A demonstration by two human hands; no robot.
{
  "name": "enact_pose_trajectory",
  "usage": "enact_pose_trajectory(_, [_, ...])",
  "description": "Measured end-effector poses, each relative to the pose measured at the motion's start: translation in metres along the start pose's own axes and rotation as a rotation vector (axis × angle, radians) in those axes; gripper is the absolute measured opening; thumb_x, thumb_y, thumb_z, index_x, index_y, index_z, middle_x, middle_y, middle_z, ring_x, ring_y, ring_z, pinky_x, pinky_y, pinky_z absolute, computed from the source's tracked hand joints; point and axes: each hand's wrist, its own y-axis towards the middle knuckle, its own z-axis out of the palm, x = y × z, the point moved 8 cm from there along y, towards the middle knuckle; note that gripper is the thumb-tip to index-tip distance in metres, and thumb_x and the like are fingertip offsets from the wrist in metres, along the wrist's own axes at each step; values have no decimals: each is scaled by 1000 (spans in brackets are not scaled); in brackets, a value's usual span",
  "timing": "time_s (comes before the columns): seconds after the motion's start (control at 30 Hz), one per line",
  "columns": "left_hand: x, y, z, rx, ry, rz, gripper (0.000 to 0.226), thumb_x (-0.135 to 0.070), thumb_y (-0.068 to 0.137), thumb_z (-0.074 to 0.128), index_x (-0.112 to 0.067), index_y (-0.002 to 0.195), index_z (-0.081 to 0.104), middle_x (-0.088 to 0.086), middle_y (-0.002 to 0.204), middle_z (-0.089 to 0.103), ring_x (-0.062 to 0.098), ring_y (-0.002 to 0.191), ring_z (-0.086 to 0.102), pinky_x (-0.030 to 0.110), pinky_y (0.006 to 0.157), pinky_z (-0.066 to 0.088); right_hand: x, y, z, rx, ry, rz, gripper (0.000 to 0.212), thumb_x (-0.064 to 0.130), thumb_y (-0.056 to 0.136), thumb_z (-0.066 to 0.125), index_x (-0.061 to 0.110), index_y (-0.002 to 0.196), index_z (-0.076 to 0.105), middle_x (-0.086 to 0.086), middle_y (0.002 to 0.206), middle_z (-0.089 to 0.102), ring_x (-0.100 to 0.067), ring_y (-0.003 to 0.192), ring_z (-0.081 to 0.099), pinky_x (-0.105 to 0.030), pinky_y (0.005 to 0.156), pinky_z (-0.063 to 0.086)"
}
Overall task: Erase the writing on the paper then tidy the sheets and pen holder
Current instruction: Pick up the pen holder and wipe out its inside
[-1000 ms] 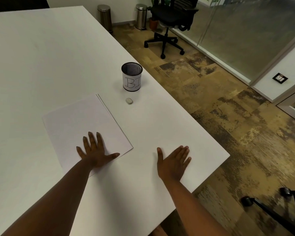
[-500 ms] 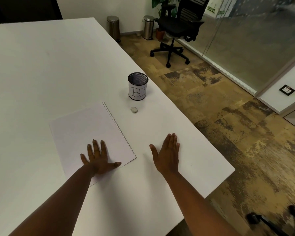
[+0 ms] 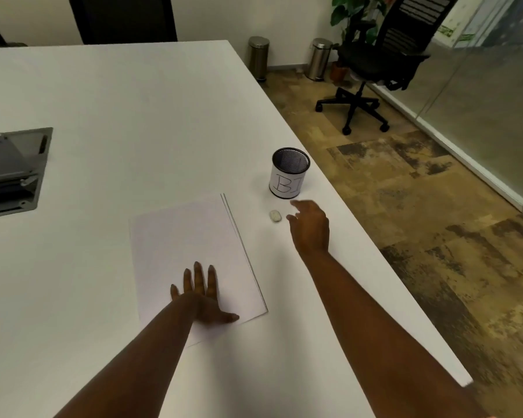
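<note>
One hand has moved: the right hand (image 3: pixel 310 227) has left the table (image 3: pixel 133 116) and now hovers, fingers loosely spread, just right of the eraser (image 3: pixel 275 216), near the pen holder (image 3: pixel 289 173). The left hand (image 3: pixel 203 294) still presses the sheets (image 3: pixel 187 245) flat, so erasing looks about to begin.

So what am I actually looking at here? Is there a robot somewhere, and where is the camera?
No robot: a person works with bare hands, and the single camera sits on their head, looking forward and down. They stand at a white table. The left hand rests flat on a small stack of paper sheets. The right hand reaches out with loose fingers beside a small white eraser and holds nothing. Just beyond stands a mesh pen holder wrapped in a label with handwritten letters. On the floor behind are an office chair and two metal bins.
</note>
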Motion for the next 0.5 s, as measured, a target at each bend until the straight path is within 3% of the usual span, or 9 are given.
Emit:
enact_pose_trajectory(0.13, [1,1,-1,60,0,-29,117,-73,78,46,-14,137,-36,16,142,-45,36,137,-32,59,113,-7,21,45,10,84,-216,-112,58,14,85,59,14,137,32,-9,151,26,-32,125,38,-41,98,39])
enact_pose_trajectory(0.27, [1,2,-1,107,14,-38,122,-71,76,51,-15,135,-39,16,140,-47,38,136,-33,59,113,-8,22,78,26,208,-254,-109,67,8,87,55,15,142,19,-10,155,12,-37,125,38,-45,98,39])
enact_pose_trajectory(0.37, [2,3,-2,135,24,-55,123,-71,75,53,-15,135,-39,16,140,-47,38,136,-33,59,112,-8,12,90,37,248,-257,-61,60,2,88,50,10,141,22,-19,147,24,-41,121,42,-47,99,38])
enact_pose_trajectory(0.5, [1,2,-2,149,22,-55,124,-73,74,52,-15,135,-39,16,140,-48,38,136,-34,59,112,-10,-2,91,26,61,-140,23,28,0,91,36,-5,116,48,-26,127,45,-45,108,51,-46,92,43])
